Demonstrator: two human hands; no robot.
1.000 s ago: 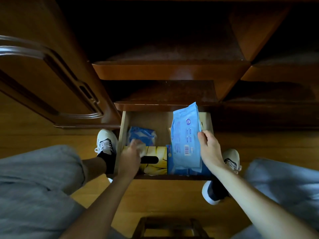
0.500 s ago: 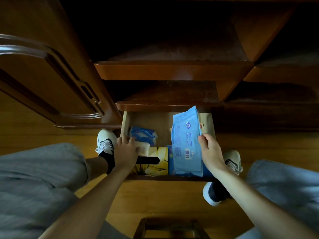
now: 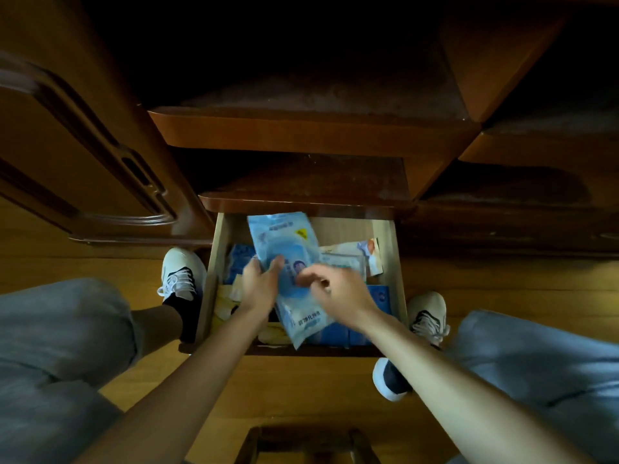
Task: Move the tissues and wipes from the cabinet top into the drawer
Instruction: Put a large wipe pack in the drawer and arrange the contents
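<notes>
The open wooden drawer (image 3: 390,262) sits at centre, below the cabinet shelves. A light blue wipes pack (image 3: 284,249) hangs tilted over its middle, printed face up. My left hand (image 3: 259,284) grips the pack's left edge, thumb on top. My right hand (image 3: 338,289) lies over the pack's right side with fingers curled on its face; blur hides whether they hold it. Inside the drawer lie a yellow tissue box (image 3: 222,306) at front left, a small blue pack (image 3: 239,261) behind it, a blue box (image 3: 378,296) at front right and a pale pack (image 3: 348,259) at back right.
A cabinet shelf edge (image 3: 301,205) overhangs the drawer's back. An open cabinet door (image 3: 100,169) stands at left. My shoes (image 3: 182,272) (image 3: 428,318) flank the drawer on the wooden floor. A dark wooden frame (image 3: 308,443) lies near the bottom edge.
The wipes pack has turned over and swung left across the drawer. My left hand left the yellow tissue box and took the pack's left edge. My right hand shifted onto the pack's face.
</notes>
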